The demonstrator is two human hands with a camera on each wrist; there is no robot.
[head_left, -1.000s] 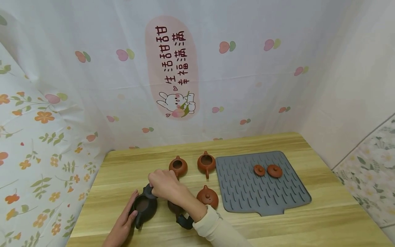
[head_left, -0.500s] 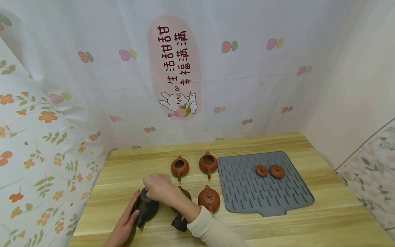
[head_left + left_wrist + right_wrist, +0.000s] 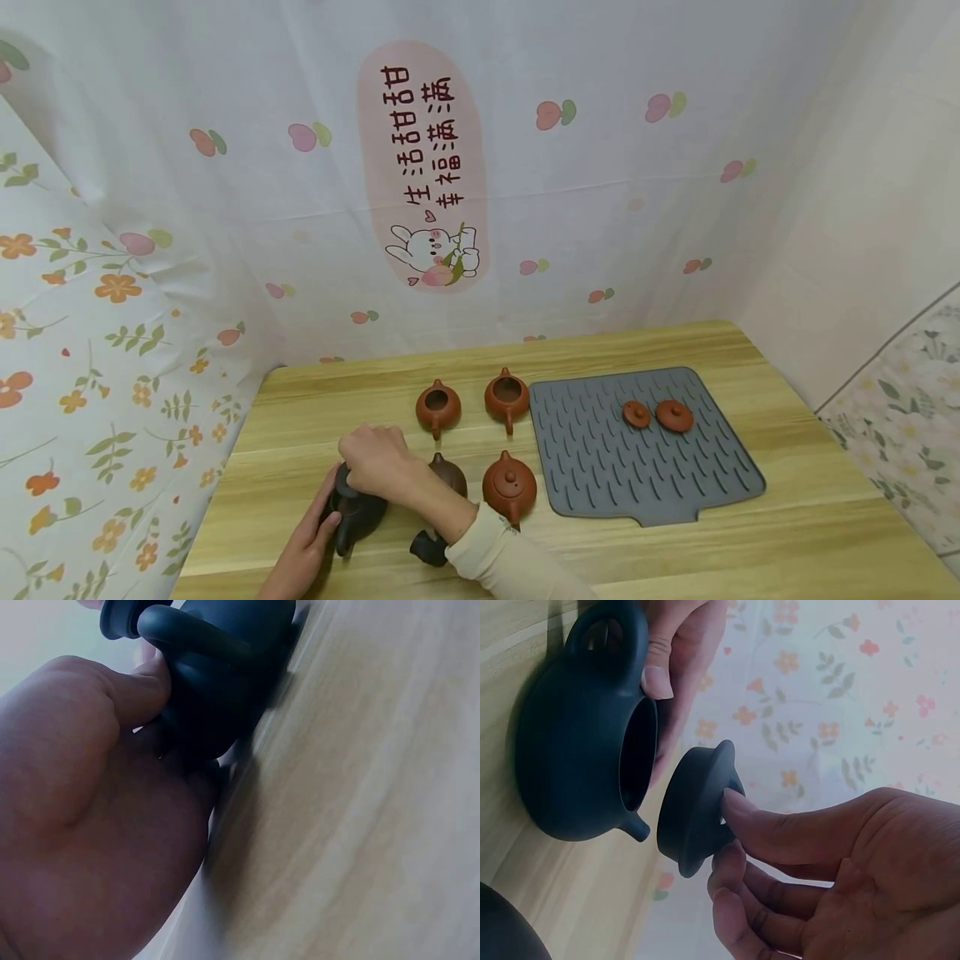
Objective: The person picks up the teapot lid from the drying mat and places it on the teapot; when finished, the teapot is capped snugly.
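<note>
A black teapot (image 3: 362, 518) stands at the left of the table with its round mouth uncovered. My left hand (image 3: 303, 550) grips its side; in the left wrist view the thumb lies against the pot near its handle (image 3: 195, 637). Between thumb and fingers, my right hand (image 3: 378, 462) pinches the knob of a black lid (image 3: 694, 810). The right wrist view shows the lid tilted, a small gap away from the pot's mouth. From the head, the lid is partly hidden by the right hand.
A dark brown teapot (image 3: 450, 475) is partly covered by my right forearm. Near it stand a lidded red-brown teapot (image 3: 510, 492) and two lidless ones (image 3: 438, 408), (image 3: 507, 397). Two red-brown lids (image 3: 637, 414), (image 3: 674, 416) lie on a grey mat (image 3: 600, 475) at right.
My right hand has moved left and slightly down with the black lid, over the black teapot. The left hand keeps its grip on the pot. The head view has shifted slightly.
</note>
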